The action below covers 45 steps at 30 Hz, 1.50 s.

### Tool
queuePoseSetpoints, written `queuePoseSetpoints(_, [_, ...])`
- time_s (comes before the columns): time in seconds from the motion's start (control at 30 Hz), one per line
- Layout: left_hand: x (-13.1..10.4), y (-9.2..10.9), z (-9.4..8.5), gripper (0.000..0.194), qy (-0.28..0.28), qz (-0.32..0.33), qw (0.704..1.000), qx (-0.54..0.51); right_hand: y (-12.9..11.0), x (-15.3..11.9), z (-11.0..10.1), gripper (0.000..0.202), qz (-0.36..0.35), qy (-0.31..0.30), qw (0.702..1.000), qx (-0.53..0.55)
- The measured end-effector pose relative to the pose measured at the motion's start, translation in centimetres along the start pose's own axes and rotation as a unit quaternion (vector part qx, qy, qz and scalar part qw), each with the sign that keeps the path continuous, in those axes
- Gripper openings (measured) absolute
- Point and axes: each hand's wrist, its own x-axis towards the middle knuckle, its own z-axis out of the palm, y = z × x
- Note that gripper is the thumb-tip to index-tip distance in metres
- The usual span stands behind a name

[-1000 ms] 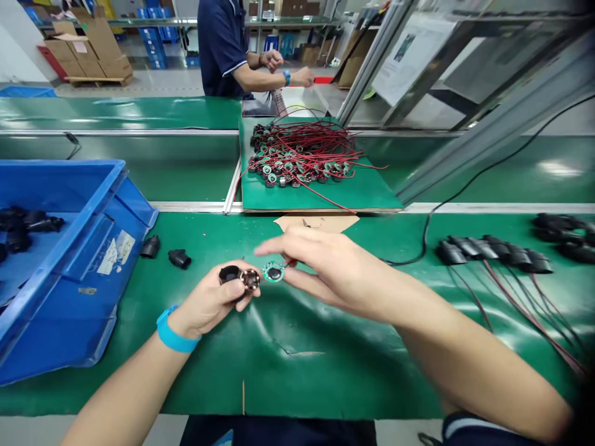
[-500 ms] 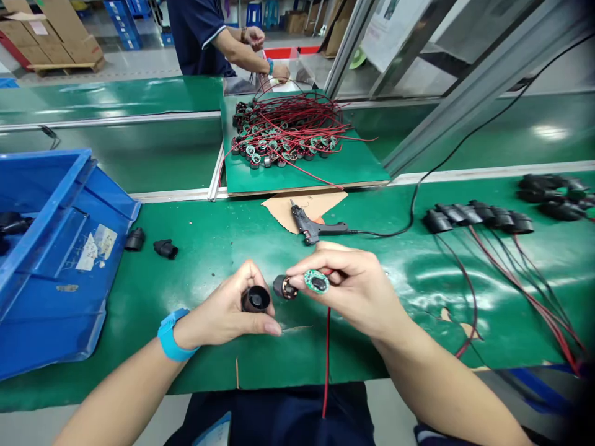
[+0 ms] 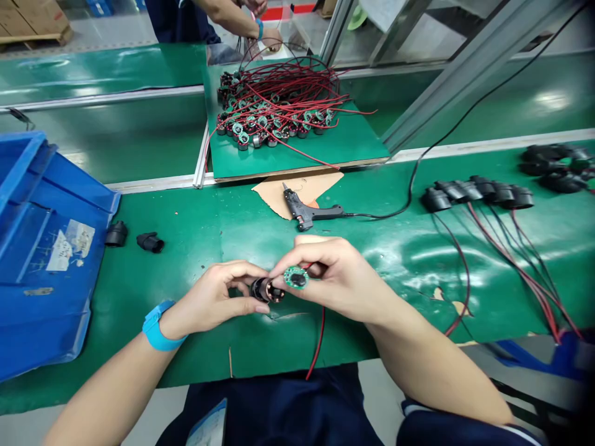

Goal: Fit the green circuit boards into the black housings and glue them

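Observation:
My left hand (image 3: 227,292) is closed around a black plastic housing (image 3: 257,288), a short tube lying sideways in the fingers. Between thumb and fingers, my right hand (image 3: 320,275) pinches a small motor (image 3: 275,292) with copper windings and a round green circuit board (image 3: 296,277). The motor's end meets the mouth of the housing; how far it sits inside cannot be made out. A red wire (image 3: 318,344) hangs from the right hand toward the table's front edge.
A glue gun (image 3: 307,210) lies on cardboard ahead. Beyond it, a green board (image 3: 297,153) bears many wired motors. At left stand a blue bin (image 3: 69,297) and two black fittings (image 3: 150,242). Several wired black housings (image 3: 478,192) lie right. A co-worker's arm (image 3: 237,18) is across.
My hands have come together: the motor has moved left, from beside the housing to its mouth. The housing has turned from facing up toward me to facing right. The view has shifted slightly.

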Motion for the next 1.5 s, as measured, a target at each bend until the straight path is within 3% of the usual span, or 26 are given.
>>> queuePoseSetpoints(0.13, [0.2, 0.0, -0.3, 0.026, -0.038, 0.049, 0.993, 0.102, 0.3, 0.2, 0.2, 0.013, -0.003, -0.064, 0.997, -0.035])
queuePoseSetpoints(0.2, [0.2, 0.0, -0.5, 0.030, -0.043, 0.052, 0.992, 0.109, 0.4, 0.2, -0.1, 0.022, -0.005, -0.075, 0.997, -0.032])
queuePoseSetpoints(0.33, [0.2, 0.2, -0.7, 0.036, -0.056, 0.057, 0.992, 0.100, 0.3, 0.2, -1.0, 0.015, -0.004, -0.070, 0.997, -0.027])
queuePoseSetpoints(0.53, [1.2, -1.2, -1.1, 0.037, -0.025, 0.075, 0.976, 0.204, 1.8, 0.8, -1.0, 0.018, 0.016, -0.090, 0.994, -0.058])
queuePoseSetpoints(0.63, [1.5, -1.6, -1.3, 0.034, -0.027, 0.076, 0.965, 0.248, 3.0, 1.3, -0.5, 0.023, 0.046, -0.122, 0.991, -0.019])
queuePoseSetpoints(0.73, [0.9, -1.1, -1.3, 0.036, -0.009, 0.091, 0.969, 0.231, 3.5, 1.4, 0.0, 0.042, 0.044, -0.142, 0.986, 0.078])
queuePoseSetpoints(0.83, [0.2, -0.6, -0.6, 0.033, 0.049, 0.103, 0.967, 0.227, 3.3, 1.2, 1.0, 0.032, 0.051, -0.117, 0.976, 0.176])
queuePoseSetpoints(0.9, [0.1, -0.9, 0.0, 0.038, 0.143, 0.113, 0.957, 0.227, 3.0, 1.1, 1.9, 0.023, 0.081, -0.060, 0.973, 0.209])
queuePoseSetpoints(1.0, [0.1, -1.7, 0.5, 0.047, 0.270, 0.134, 0.922, 0.241, 2.8, 1.2, 3.2, 0.029, 0.120, -0.007, 0.965, 0.231])
queuePoseSetpoints(1.1, [0.1, -2.3, 0.4, 0.036, 0.295, 0.168, 0.891, 0.301, 2.7, 1.3, 4.0, 0.032, 0.120, 0.002, 0.966, 0.228])
queuePoseSetpoints(1.2, [-0.1, -2.2, 0.0, 0.027, 0.285, 0.214, 0.865, 0.354, 2.7, 1.3, 3.3, 0.032, 0.087, -0.008, 0.982, 0.165])
queuePoseSetpoints(1.3, [-0.2, -1.8, 0.0, 0.026, 0.309, 0.236, 0.845, 0.367, 3.5, 1.3, 0.1, 0.025, 0.007, -0.013, 0.999, -0.052])
queuePoseSetpoints(1.33, [-0.3, -1.7, 0.0, 0.026, 0.322, 0.234, 0.841, 0.366, 4.1, 1.4, -1.4, 0.030, -0.011, 0.005, 0.987, -0.162])
queuePoseSetpoints(1.4, [-0.3, -1.4, 0.1, 0.027, 0.346, 0.221, 0.838, 0.358, 5.9, 1.5, -4.3, 0.046, -0.004, 0.058, 0.930, -0.362])
queuePoseSetpoints(1.5, [-0.4, -1.0, 0.0, 0.028, 0.364, 0.195, 0.846, 0.336, 8.9, 1.9, -7.2, 0.054, 0.034, 0.078, 0.888, -0.453])
